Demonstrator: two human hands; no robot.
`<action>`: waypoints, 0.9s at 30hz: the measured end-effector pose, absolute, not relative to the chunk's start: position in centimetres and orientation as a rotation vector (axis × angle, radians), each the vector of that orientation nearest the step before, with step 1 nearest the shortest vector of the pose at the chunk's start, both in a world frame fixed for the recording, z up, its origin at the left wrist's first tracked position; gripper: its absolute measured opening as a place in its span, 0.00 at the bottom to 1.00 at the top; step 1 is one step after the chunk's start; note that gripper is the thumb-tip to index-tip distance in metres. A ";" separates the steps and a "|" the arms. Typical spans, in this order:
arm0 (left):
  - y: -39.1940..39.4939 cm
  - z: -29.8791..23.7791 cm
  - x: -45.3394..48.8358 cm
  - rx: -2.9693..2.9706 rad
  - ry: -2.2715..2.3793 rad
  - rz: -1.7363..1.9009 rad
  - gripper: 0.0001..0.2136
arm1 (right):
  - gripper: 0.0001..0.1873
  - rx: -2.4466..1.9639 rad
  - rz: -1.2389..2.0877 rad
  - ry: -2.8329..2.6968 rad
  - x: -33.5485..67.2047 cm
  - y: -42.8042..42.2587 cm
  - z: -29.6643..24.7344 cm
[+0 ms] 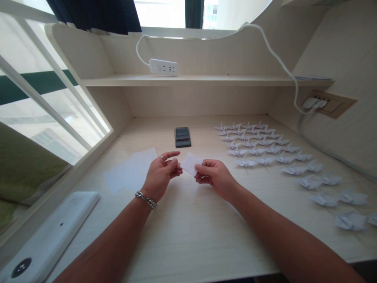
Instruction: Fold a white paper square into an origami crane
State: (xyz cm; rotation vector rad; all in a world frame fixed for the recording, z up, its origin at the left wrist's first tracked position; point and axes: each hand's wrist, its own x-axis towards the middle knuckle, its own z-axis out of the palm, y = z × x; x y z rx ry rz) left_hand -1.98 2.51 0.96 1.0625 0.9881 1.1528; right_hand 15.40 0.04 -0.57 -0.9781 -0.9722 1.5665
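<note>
Between my two hands, above the middle of the desk, is a small folded square of white paper (191, 162), turned so one corner points left. My left hand (165, 169), with a ring and a chain bracelet, pinches that left corner between thumb and fingers, its index finger stretched out above. On the opposite side my right hand (213, 175) grips the paper, thumb on top and fingers curled beneath. Loose white paper sheets (129, 171) lie to the left of my left hand. Several folded paper cranes (259, 149) stand in rows to the right.
A small dark case (183, 137) lies beyond my hands. At the left front is a long white device (53, 239). A white power strip (163, 67) rests on the shelf (206, 81). White cables run down to a wall socket (331, 103) on the right.
</note>
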 end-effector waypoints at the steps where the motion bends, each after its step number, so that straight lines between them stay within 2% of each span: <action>1: 2.6 1.0 -2.1 1.062 0.994 1.171 0.20 | 0.17 -0.986 1.540 -1.011 15.4 0.1 -0.6; 8: 2.4 1.1 -2.3 1.312 0.887 0.949 0.13 | 0.18 -1.065 1.417 -1.288 15.4 -0.2 -1.0; 11: 2.3 1.4 -2.1 1.413 0.955 0.979 0.10 | 0.17 -1.083 1.374 -1.339 15.5 -0.1 -0.8; 27: 2.4 1.3 -2.5 1.562 1.041 0.897 0.08 | 0.14 -1.115 1.212 -1.339 15.4 0.1 -1.5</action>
